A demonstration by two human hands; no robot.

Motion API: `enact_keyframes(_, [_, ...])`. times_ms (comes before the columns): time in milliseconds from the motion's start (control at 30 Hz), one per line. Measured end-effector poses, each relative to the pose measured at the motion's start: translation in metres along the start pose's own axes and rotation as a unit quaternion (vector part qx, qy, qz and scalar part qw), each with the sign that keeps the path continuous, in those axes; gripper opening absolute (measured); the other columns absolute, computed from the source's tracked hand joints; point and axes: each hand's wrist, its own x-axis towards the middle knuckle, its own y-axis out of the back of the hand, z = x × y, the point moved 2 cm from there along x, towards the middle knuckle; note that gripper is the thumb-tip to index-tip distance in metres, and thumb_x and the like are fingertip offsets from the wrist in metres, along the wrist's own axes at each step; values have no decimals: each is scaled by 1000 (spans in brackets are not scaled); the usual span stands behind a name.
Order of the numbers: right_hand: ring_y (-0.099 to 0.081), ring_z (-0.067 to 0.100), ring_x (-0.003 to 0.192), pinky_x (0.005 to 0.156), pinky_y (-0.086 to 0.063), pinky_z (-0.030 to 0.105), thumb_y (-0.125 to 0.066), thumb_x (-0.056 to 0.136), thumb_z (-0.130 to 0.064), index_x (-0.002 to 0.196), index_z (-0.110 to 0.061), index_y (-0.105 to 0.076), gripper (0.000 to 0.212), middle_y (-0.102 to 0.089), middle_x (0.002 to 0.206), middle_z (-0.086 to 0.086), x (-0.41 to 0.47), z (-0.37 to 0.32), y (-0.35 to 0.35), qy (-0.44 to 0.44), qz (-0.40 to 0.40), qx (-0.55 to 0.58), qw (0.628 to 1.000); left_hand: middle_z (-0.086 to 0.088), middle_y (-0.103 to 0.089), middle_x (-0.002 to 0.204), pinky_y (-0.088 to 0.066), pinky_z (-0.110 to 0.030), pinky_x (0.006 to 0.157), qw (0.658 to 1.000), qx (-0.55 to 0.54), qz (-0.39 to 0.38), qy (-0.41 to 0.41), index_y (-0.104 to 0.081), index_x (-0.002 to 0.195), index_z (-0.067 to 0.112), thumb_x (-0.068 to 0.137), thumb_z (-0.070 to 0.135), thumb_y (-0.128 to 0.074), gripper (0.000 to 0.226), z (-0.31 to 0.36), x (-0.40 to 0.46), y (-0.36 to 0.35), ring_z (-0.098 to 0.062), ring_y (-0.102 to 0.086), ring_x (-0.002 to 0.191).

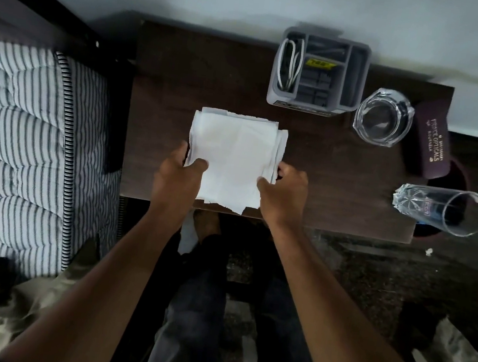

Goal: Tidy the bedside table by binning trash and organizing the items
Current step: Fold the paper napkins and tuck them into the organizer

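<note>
a: start with the big things. what's there?

b: a bed [20, 121] with a striped quilt, left of the dark wooden surface [338, 178]. i'll place everything against that surface.

a: and on it?

b: near its middle front, a stack of white tissues [232, 152], the near edge overhanging the surface's front edge a little. at its back, a grey organizer [319, 70] with cables and small dark items in its compartments. toward its right end, a glass ashtray [383, 117], a dark spectacle case [428, 145] just beyond it, and a tall glass [440, 210] at the front right corner. a bin seems to sit beyond the surface's right edge, mostly hidden.

a: the hands?

b: left hand [178, 173] grips the stack's near left corner, fingers curled under, thumb on top. right hand [285, 190] pinches the near right edge the same way.

a: which step, then?

b: i'd judge squaring up the tissues, the organizing part.

a: next?

b: probably setting the stack fully on the surface, edges aligned, then letting go gently so the loose sheets don't slide.
</note>
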Motion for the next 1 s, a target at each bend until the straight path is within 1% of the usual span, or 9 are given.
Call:
enact_keyframes(33, [-57, 16, 105, 85, -46, 15, -71, 88, -15, 136, -7, -57, 51, -53, 132, 10, 1, 0, 1, -7, 8, 14, 1000, 11, -75, 102, -58, -42, 83, 1000, 4, -6, -3, -71, 98, 44, 75, 37, -58, 27, 0, 1, -1, -24, -70, 100])
enact_keyframes(100, [-61, 18, 109, 94, -54, 29, -76, 84, -18, 133, -10, -57, 53, -60, 129, 9, 3, -1, -1, -24, -5, 59, 998, 6, -76, 101, -58, -47, 87, 1000, 9, -25, -9, -72, 90, 46, 76, 34, -57, 23, 1, 3, -5, -27, -71, 102])
enact_keyframes(167, [-67, 24, 109, 94, -58, 42, -81, 81, -20, 129, -9, -56, 55, -67, 123, 10, 5, -3, -1, -63, -18, 103, 993, 2, -76, 105, -58, -52, 92, 999, 13, -37, -15, -71, 105, 35, 78, 31, -56, 32, 4, 1, -10, -27, -71, 103])
enact_keyframes(233, [-73, 27, 99, 86, -62, 46, -85, 79, -19, 122, -4, -59, 51, -72, 115, 13, 12, -4, 0, -113, -46, 154, 980, -7, -74, 110, -57, -56, 92, 999, 0, -36, -5, -66, 118, 23, 78, 29, -55, 42, 4, 1, -15, -31, -70, 104])
enact_keyframes(400, [-74, 31, 92, 82, -63, 47, -87, 77, -18, 109, -2, -69, 40, -75, 106, 14, 25, -2, 11, -137, -104, 183, 968, -8, -71, 101, -60, -45, 83, 998, 4, -54, 19, -64, 117, 14, 87, 20, -59, 31, 9, 0, -32, -28, -70, 95])
enact_keyframes(667, [-75, 22, 90, 78, -63, 37, -76, 86, -6, 111, -6, -69, 26, -76, 111, 12, 35, 24, 41, -100, -128, 193, 968, -10, -71, 114, -59, -53, 90, 998, 15, -60, 33, -68, 117, 10, 86, 27, -68, 35, 11, 1, -55, -29, -70, 104])
enact_keyframes(800, [-76, 26, 96, 91, -61, 47, -76, 88, -5, 112, -4, -71, 24, -77, 110, 11, 36, 33, 61, -78, -162, 212, 961, -7, -64, 129, -57, -49, 96, 998, 12, -57, 21, -66, 122, 19, 64, 71, -76, 78, 22, -7, -59, -27, -63, 119])
enact_keyframes(900, [-77, 26, 99, 89, -62, 44, -79, 85, -10, 107, -10, -73, 23, -79, 107, 8, 36, 29, 85, -9, -213, 230, 949, 0, -65, 129, -61, -45, 88, 991, -93, -98, 19, -50, 135, 21, 52, 66, -85, 100, 29, -12, -61, -20, -69, 112])
enact_keyframes(1000, [-77, 23, 100, 80, -63, 32, -82, 76, -21, 107, -14, -74, 33, -80, 109, 5, 34, 22, 111, 36, -274, 261, 925, -8, -67, 134, -59, -48, 92, 966, -160, -203, -11, -49, 142, 15, 69, 59, -83, 92, 31, -13, -64, -29, -67, 119])
